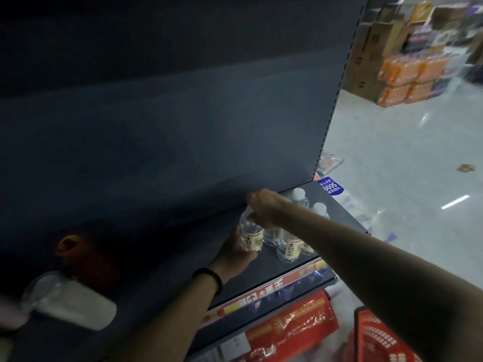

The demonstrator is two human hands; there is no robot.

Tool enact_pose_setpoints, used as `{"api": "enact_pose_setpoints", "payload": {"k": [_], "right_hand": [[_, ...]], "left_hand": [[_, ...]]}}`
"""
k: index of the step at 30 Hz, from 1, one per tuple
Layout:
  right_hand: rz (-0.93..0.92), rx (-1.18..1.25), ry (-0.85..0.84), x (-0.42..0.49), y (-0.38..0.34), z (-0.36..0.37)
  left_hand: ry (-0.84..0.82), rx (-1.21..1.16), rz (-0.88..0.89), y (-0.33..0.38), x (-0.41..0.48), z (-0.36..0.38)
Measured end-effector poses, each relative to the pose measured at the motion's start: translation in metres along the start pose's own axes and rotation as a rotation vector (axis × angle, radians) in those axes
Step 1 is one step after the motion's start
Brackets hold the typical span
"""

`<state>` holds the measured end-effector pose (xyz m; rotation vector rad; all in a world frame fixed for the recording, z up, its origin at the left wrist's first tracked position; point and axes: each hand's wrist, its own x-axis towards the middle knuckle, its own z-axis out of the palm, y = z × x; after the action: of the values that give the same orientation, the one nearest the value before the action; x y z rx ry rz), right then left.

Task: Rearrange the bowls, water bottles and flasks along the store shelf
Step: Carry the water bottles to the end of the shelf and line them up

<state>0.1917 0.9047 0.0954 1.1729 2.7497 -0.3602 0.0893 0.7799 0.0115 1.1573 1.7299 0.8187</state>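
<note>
Water bottle (251,237) on the shelf (261,278) is held two ways: the right hand (264,206) grips its cap from above, the left hand (236,250) cups its lower side. More bottles (287,248) stand just right of both hands.

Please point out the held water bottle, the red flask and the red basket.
held water bottle (253,239): head view, on its label.
red flask (87,259): head view, on its dark body.
red basket (379,337): head view, on its slotted wall.

A shop; price-strip shelf (261,275); stacked cartons (371,48); red shopping basket (379,338).
</note>
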Motion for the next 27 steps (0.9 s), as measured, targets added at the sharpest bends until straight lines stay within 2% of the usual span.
{"api": "enact_pose_setpoints", "payload": {"k": [9,21,27], "right_hand": [[-0.039,0.02,-0.036,0.007,0.015,0.003],[-0.081,-0.015,0.027,0.01,0.021,0.011],[-0.033,0.024,0.01,0.007,0.02,0.006]], "left_hand": [[0.051,0.008,0.033,0.007,0.006,0.009],[0.04,-0.017,0.084,0.008,0.003,0.017],[0.063,0.0,0.068,0.008,0.005,0.018]]}}
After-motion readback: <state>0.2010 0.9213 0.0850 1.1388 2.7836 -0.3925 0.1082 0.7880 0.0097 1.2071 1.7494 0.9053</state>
